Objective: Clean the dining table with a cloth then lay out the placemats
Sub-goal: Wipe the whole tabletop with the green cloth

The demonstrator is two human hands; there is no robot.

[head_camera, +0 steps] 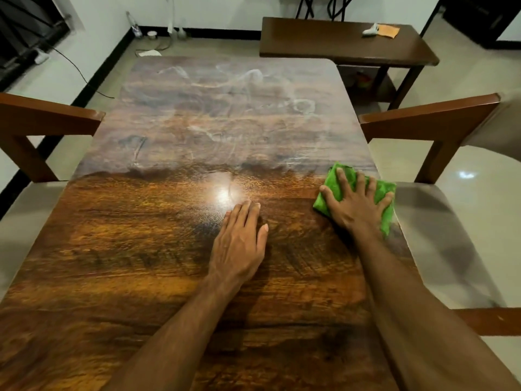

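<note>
Two hands are lying flat on the dining table point(141, 249) — your right hand point(356, 204) is pressing the green cloth point(332, 180) with fingers spread, right at the table's right edge beside the right chair point(428, 119). Your left hand point(239, 241) is resting open mid-table — hazy streaks point(239, 80) are covering the far half.

A bright green cloth point(335, 190) lies on the brown wood-grain table point(141, 249), whose far half shows whitish smears.
</note>
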